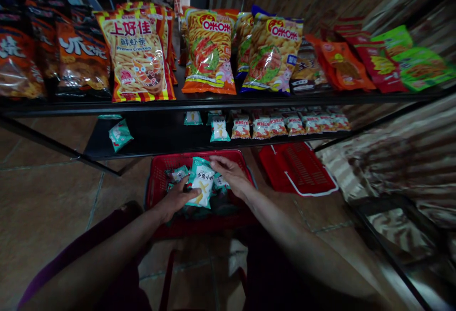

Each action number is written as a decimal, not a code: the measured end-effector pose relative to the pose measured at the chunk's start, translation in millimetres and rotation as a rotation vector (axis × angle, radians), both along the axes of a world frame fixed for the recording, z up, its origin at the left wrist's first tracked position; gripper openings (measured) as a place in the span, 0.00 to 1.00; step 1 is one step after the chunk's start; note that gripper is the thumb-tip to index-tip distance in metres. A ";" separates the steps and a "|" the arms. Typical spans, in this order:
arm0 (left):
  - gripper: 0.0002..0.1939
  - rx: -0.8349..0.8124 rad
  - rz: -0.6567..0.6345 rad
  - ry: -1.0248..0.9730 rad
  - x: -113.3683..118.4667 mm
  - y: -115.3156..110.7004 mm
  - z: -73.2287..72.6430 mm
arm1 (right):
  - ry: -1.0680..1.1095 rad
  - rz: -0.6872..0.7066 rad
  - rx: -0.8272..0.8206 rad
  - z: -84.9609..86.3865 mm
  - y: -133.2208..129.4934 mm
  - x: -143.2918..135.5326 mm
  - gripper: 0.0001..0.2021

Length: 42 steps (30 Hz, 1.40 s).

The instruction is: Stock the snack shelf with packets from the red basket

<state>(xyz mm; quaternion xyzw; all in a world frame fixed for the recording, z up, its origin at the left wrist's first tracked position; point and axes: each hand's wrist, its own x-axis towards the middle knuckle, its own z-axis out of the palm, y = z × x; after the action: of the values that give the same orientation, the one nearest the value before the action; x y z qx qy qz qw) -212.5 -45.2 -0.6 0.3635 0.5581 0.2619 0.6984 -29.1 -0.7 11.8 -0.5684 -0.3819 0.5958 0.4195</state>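
My left hand (180, 200) grips a white and teal snack bag (201, 183) by its lower left side, the thumb across its front. The bag is tilted, its printed face toward me, above a red shopping basket (156, 164). At the bag's upper right is my right hand (231, 174), open, with fingers stretched toward the top edge; whether the fingertips touch it I cannot tell. Several similar teal snack bags (179, 173) lie in the basket below, partly hidden by my hands and the held bag.
Above the basket runs a black shelf (142, 107) with large snack bags (140, 59). On the lower shelf (160, 133) are a loose teal bag (120, 135), a few more teal bags (220, 129) and a row of red-and-white packets (261, 127). Another red basket (295, 166) sits right.
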 end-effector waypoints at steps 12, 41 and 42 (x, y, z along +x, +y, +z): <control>0.35 0.239 -0.220 0.195 -5.5 -0.9 -28.6 | -0.075 0.112 0.046 -1.3 6.7 4.1 0.13; 0.22 0.225 -0.183 0.139 -12.5 0.4 -1.3 | 0.092 -0.150 -0.079 -9.8 22.6 22.4 0.15; 0.20 0.228 -0.178 0.123 -11.9 -0.1 -0.6 | 0.078 -0.157 -0.073 -9.1 22.4 21.9 0.15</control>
<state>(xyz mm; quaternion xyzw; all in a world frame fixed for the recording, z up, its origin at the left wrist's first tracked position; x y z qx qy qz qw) -224.4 -45.3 -1.2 0.5038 0.5321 0.2379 0.6375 -7.2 21.7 2.8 -0.5877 -0.2978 0.5963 0.4585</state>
